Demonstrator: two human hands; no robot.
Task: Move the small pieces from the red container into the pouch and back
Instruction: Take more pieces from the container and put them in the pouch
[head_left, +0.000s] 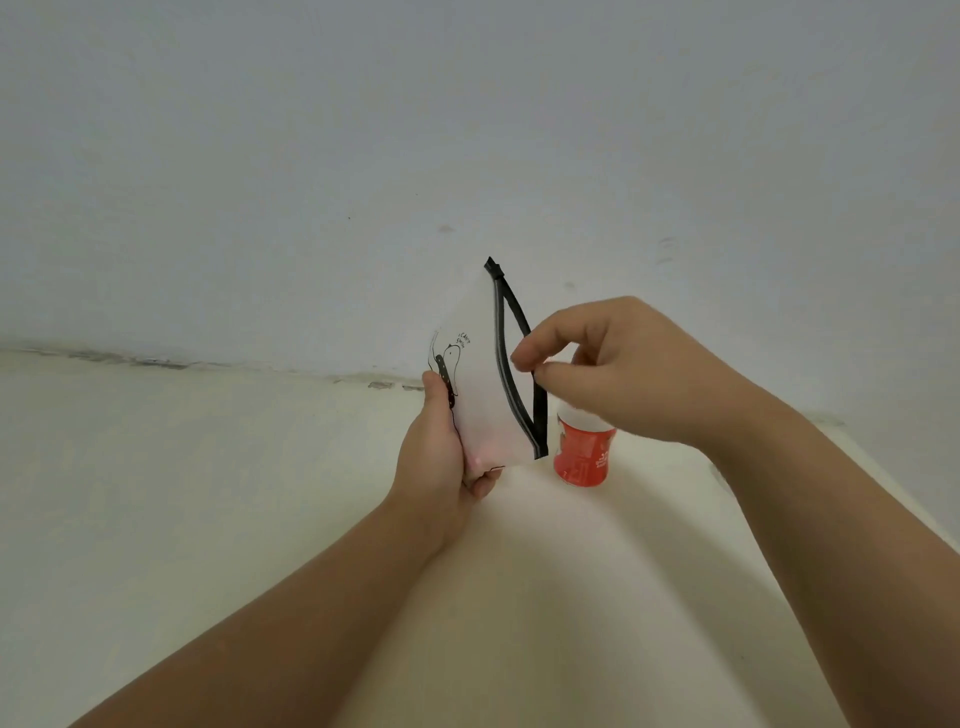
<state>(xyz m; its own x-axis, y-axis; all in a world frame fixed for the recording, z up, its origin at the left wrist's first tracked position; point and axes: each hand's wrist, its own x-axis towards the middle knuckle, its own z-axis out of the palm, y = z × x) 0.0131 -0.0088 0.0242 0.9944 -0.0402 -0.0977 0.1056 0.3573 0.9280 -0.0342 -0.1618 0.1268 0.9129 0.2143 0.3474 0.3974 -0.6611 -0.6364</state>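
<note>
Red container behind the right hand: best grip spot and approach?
Take the red plastic container around its red body, coming from the right. It stands upright on the cream surface; the translucent pouch in the left hand crowds its left, and the right hand covers its top.

A pale cream surface (156, 493) is seen filling the lower part of the view, plain and unpatterned. It is bounded at the back by a grey-white wall (311, 156), and a dark, chipped seam is seen along the line where the two meet. At the right, the surface is cut off by an edge that slants toward the lower right corner. Only one thing is seen resting directly on it: a red container (582, 460), stood upright near that right edge, its whitish top partly hidden.
</note>
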